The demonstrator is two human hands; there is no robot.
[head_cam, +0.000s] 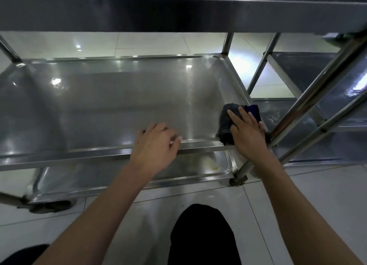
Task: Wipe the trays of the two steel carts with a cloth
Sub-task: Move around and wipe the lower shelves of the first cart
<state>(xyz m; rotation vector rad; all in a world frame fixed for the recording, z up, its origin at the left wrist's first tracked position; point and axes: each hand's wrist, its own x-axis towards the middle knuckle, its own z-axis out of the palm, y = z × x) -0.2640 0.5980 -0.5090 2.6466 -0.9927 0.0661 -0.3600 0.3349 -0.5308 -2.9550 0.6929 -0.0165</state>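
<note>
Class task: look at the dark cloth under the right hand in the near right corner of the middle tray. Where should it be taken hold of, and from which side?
Grip the bunched left fold of the cloth, coming from above and the left. That part stands raised and uncovered, while the right hand lies flat over the rest and the cart post crowds the right side.

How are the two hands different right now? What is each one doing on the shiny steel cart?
The right hand lies flat with straight fingers, pressing a dark crumpled cloth into the near right corner of the middle steel tray. The left hand has no cloth; its fingers curl over that tray's front rim. The right hand sits at the corner, the left nearer the rim's middle. Both are bare and touch the same tray.
</note>
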